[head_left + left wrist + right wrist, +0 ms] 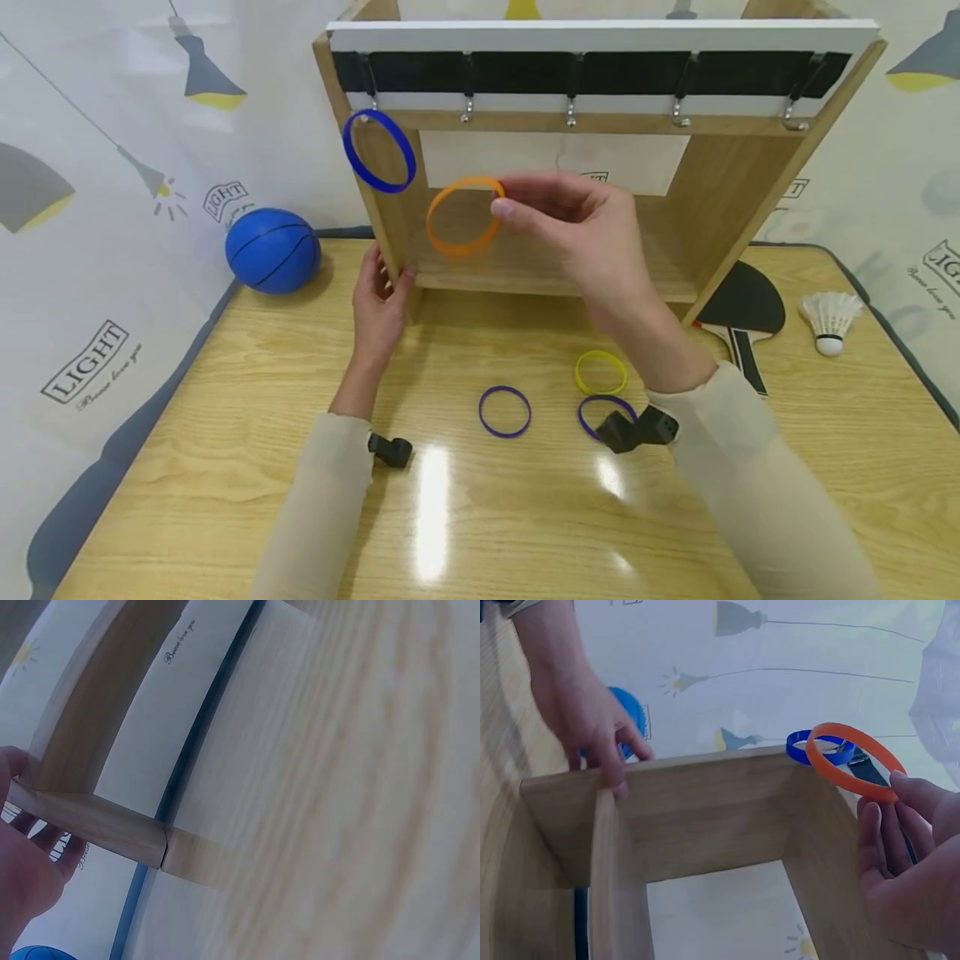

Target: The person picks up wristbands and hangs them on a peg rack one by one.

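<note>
My right hand (592, 225) pinches an orange silicone wristband (459, 250) between thumb and fingers, in front of the wooden rack's opening. In the right wrist view the orange wristband (855, 786) overlaps a blue wristband (799, 754). That blue wristband (411, 158) hangs on the leftmost hook of the rack (555, 285). The other hooks (468, 110) along the black strip are bare. My left hand (380, 304) grips the lower left side panel of the rack, thumb on the inner side, as the left wrist view also shows with the panel (105, 825) between thumb and fingers.
On the table lie a purple wristband (481, 408), a yellow wristband (577, 375) and another purple wristband (581, 412) partly behind the right wrist camera. A blue ball (272, 250) sits left of the rack; a table tennis paddle (746, 300) and a shuttlecock (829, 321) lie to its right.
</note>
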Available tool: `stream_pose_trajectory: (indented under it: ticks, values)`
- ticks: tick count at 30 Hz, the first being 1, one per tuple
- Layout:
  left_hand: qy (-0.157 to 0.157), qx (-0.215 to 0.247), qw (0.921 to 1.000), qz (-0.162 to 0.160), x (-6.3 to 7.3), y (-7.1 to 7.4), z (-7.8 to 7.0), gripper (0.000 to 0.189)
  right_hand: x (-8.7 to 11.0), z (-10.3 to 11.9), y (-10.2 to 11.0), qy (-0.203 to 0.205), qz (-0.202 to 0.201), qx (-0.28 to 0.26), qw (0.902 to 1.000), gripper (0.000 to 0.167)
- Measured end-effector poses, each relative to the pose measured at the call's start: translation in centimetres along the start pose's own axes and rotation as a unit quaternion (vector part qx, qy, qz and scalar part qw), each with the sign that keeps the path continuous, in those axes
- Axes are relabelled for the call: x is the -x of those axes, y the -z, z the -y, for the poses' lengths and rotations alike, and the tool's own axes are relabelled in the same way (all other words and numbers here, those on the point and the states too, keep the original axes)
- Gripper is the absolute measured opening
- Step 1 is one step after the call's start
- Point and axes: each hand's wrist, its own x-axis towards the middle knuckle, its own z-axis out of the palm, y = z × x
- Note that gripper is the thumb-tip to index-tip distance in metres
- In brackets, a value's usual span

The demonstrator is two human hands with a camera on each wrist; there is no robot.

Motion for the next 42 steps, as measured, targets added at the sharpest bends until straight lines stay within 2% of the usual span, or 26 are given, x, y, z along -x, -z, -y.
stream_pose_trajectory:
  ticks: [8, 15, 24, 29, 42]
  values:
    - [0.004, -0.003, 1.0000, 0.001, 0.2, 0.2, 0.0, 0.050, -2.1, -0.2, -0.6, 0.023, -0.022, -0.075, 0.9966, 0.024]
    - [-0.002, 0.000, 1.0000, -0.003, 0.2, 0.3, 0.1, 0.049, -3.4, -0.6, -1.0, -0.018, -0.034, -0.150, 0.9879, 0.025]
    - [-0.005, -0.003, 1.0000, -0.001, 0.1, 0.0, 0.1, 0.050, -4.2, -1.1, -1.2, -0.037, -0.060, -0.209, 0.9753, 0.024]
    - [-0.005, -0.001, 1.0000, 0.001, 0.0, 0.0, 0.1, 0.050, -4.4, -1.2, -1.2, -0.052, -0.068, -0.223, 0.9711, 0.024]
    - [-0.005, 0.000, 1.0000, 0.002, 0.0, 0.0, -0.1, 0.050, -4.4, -1.6, -0.9, -0.067, -0.063, -0.218, 0.9717, 0.025]
